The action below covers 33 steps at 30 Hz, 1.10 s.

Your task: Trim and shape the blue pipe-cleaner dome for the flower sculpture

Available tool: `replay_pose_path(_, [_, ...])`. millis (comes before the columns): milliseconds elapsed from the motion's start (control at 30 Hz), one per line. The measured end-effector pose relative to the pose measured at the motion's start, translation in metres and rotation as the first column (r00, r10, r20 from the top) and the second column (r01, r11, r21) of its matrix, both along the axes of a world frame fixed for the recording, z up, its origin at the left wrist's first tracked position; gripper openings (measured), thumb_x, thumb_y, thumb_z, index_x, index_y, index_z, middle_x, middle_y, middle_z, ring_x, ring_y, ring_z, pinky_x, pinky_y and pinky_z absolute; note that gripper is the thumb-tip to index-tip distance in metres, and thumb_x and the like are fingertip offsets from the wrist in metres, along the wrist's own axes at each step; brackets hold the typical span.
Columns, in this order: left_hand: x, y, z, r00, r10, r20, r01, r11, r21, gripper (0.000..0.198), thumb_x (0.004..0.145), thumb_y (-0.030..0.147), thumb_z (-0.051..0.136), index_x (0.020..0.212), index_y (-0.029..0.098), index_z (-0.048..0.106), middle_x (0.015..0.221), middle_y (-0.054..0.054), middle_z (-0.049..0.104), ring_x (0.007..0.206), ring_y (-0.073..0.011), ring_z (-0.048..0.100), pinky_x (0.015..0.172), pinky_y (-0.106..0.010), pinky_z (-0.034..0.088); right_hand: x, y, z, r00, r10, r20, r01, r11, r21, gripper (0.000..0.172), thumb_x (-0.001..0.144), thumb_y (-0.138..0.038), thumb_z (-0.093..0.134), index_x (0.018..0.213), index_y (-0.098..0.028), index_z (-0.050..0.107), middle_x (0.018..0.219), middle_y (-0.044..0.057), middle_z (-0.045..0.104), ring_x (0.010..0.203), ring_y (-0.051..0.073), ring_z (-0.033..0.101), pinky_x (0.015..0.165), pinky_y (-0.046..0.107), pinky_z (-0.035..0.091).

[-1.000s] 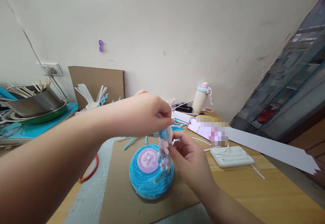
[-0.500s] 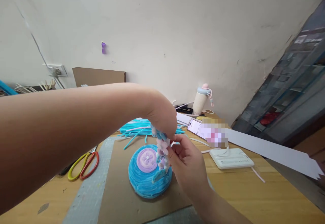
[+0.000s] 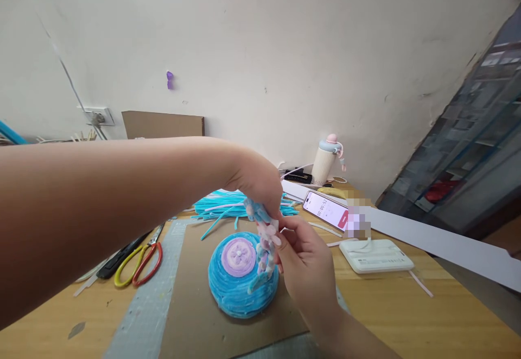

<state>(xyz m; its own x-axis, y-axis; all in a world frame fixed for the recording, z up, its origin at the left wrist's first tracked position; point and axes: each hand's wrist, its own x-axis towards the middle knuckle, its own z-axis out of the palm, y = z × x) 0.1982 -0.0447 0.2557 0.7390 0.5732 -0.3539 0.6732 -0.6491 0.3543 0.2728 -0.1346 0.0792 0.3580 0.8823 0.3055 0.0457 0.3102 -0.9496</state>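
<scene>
A strand of small fuzzy flowers in pink, white and blue (image 3: 265, 239) hangs upright over the right part of a round blue fuzzy disc (image 3: 234, 299). On the disc sits a lilac circle with a flower (image 3: 239, 257). My right hand (image 3: 307, 256) pinches the strand's right side between thumb and fingers. From the left, my forearm crosses the view, and my left hand (image 3: 266, 185) bends sharply down at the wrist over the strand's upper end. Its fingers are hidden behind the hand, so I cannot see their grip.
Brown cardboard (image 3: 195, 305) lies under the disc on a grey cutting mat (image 3: 142, 315). Scissors with yellow and red handles (image 3: 140, 264) lie left. Behind are blue pipe cleaners (image 3: 223, 204); right, a phone (image 3: 325, 211), a white power bank (image 3: 376, 256) and a bottle (image 3: 325, 161).
The view has shifted slightly, so things sit a little further right. The strand has turned slightly in my fingers, with a pink flower now facing me. Both hands stay close together.
</scene>
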Motion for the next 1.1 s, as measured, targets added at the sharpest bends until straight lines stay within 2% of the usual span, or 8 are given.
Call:
replay_pose_path(100, [-0.002,0.004,-0.006,0.985,0.021,-0.172,-0.024,1.0,-0.016,0.019,0.067,0.034,0.065,0.07,0.017,0.073,0.073,-0.003,0.071,0.072,-0.0204,0.056,0.067,-0.03,0.039,0.001,0.001,-0.004,1.0,-0.011,-0.007,0.011,0.999,0.035,0.012,0.086,-0.031,0.056,0.091,-0.022,0.062,0.068,-0.002,0.056,0.048,0.007,0.045,0.04,0.018,0.037])
replay_pose_path(233, [-0.004,0.008,-0.012,0.996,0.022,-0.085,-0.025,0.999,-0.026,0.021,0.066,0.035,0.065,0.07,0.016,0.072,0.076,-0.004,0.071,0.074,-0.0208,0.057,0.065,-0.029,0.04,0.002,0.002,-0.006,0.998,0.009,-0.055,-0.006,0.999,0.049,0.011,0.086,-0.031,0.056,0.089,-0.022,0.062,0.069,-0.002,0.056,0.047,0.006,0.045,0.039,0.017,0.037])
replay_pose_path(433, [-0.01,0.012,-0.021,0.995,0.091,0.036,-0.086,0.988,-0.129,0.019,0.062,0.035,0.067,0.061,0.016,0.069,0.071,-0.004,0.07,0.073,-0.0202,0.058,0.065,-0.028,0.043,0.001,0.003,-0.008,0.995,0.026,-0.101,-0.02,0.998,0.056,0.012,0.087,-0.033,0.057,0.089,-0.022,0.061,0.065,-0.003,0.055,0.046,0.006,0.044,0.038,0.016,0.037])
replay_pose_path(600, [-0.013,0.014,-0.026,0.981,0.17,0.089,-0.136,0.943,-0.303,0.015,0.06,0.03,0.068,0.055,0.016,0.066,0.066,-0.003,0.069,0.073,-0.0198,0.059,0.069,-0.03,0.045,0.001,0.004,-0.009,0.995,0.018,-0.102,-0.012,0.998,0.062,0.014,0.086,-0.035,0.059,0.089,-0.021,0.061,0.066,-0.002,0.057,0.046,0.006,0.045,0.038,0.017,0.037])
replay_pose_path(833, [-0.015,0.02,-0.033,0.98,0.17,0.103,-0.11,0.894,-0.435,0.019,0.062,0.03,0.067,0.052,0.015,0.063,0.059,-0.003,0.066,0.07,-0.0185,0.058,0.072,-0.031,0.046,0.0,0.002,-0.007,0.994,0.017,-0.112,-0.009,0.997,0.072,0.016,0.085,-0.037,0.06,0.086,-0.021,0.061,0.065,-0.003,0.056,0.046,0.006,0.045,0.038,0.017,0.038])
replay_pose_path(933, [-0.016,0.023,-0.028,0.993,0.104,0.063,-0.07,0.912,-0.404,0.021,0.063,0.035,0.069,0.056,0.016,0.066,0.062,-0.002,0.068,0.072,-0.018,0.058,0.073,-0.029,0.046,0.0,0.002,-0.007,0.994,0.041,-0.106,-0.033,0.997,0.069,0.017,0.086,-0.038,0.06,0.088,-0.021,0.061,0.064,-0.003,0.056,0.045,0.006,0.044,0.038,0.017,0.038])
replay_pose_path(1033, [-0.018,0.023,-0.016,1.0,0.013,0.004,-0.011,0.949,-0.316,0.02,0.063,0.037,0.071,0.06,0.018,0.07,0.065,0.0,0.068,0.074,-0.018,0.057,0.071,-0.027,0.043,0.0,0.002,-0.007,0.993,0.071,-0.096,-0.065,0.996,0.064,0.017,0.087,-0.037,0.058,0.091,-0.021,0.06,0.066,-0.003,0.057,0.047,0.007,0.045,0.04,0.018,0.038])
replay_pose_path(1100, [-0.019,0.023,-0.007,1.0,0.013,0.014,-0.009,0.965,-0.262,0.019,0.063,0.037,0.071,0.061,0.019,0.071,0.063,0.0,0.066,0.07,-0.0176,0.055,0.069,-0.027,0.041,0.0,0.001,-0.007,0.993,0.075,-0.089,-0.069,0.996,0.059,0.017,0.088,-0.036,0.057,0.093,-0.021,0.06,0.068,-0.001,0.058,0.05,0.008,0.045,0.042,0.019,0.039])
